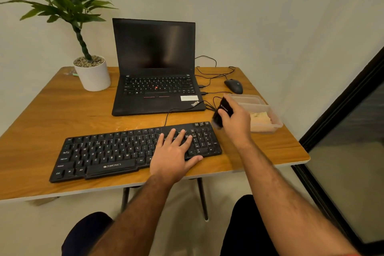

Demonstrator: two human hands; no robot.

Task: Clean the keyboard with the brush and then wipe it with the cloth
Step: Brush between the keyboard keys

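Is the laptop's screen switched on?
No, the laptop stands open on the table, but its screen is plain black with nothing displayed on it.

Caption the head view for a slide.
Left hand steadies the Zebronics keyboard while the right hand brings the black brush over.

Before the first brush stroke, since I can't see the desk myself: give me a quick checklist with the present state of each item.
1. Brush in hand: ok, the right hand grips it above the keyboard's right end.
2. Keyboard steadied: ok, the left hand lies flat on the keys.
3. Bristles facing the keys: cannot tell, blurred.
4. Brush touching the keys: not ok, it is held above them.
5. Cloth ready: ok, in the box on the right.
6. Cable out of the way: ok, it runs behind the keyboard.
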